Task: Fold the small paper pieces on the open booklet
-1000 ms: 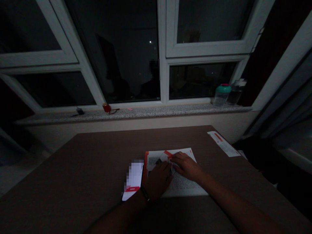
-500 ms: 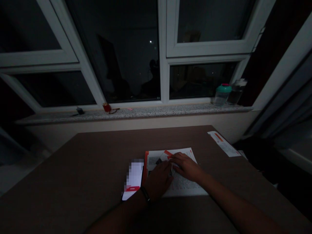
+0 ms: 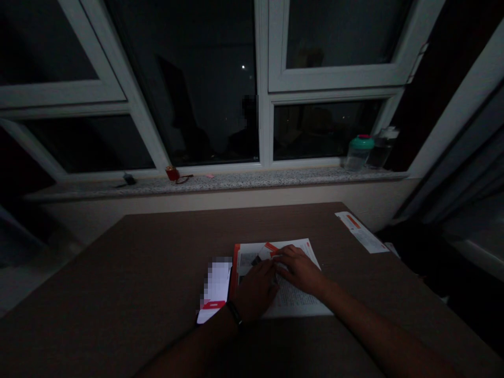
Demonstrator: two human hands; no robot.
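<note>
My left hand [image 3: 255,291], with a dark band on its wrist, and my right hand [image 3: 299,270] lie close together on a printed sheet [image 3: 299,299] with red markings. Their fingertips meet over a raised, creased part of the paper, and I cannot tell whether they grip it. The hands hide the sheet's middle. Left of the sheet lies a pixelated white card [image 3: 214,289] with a red mark, just beyond my left wrist.
Both things lie on a brown table [image 3: 118,273]. A paper strip [image 3: 360,231] sits at its far right corner. On the granite windowsill [image 3: 216,182] stand a teal-lidded jar [image 3: 357,155], a clear bottle [image 3: 381,149] and a small red container [image 3: 172,173].
My right hand has shifted slightly left on the sheet. The left hand, the paper and the table items look nearly unchanged.
</note>
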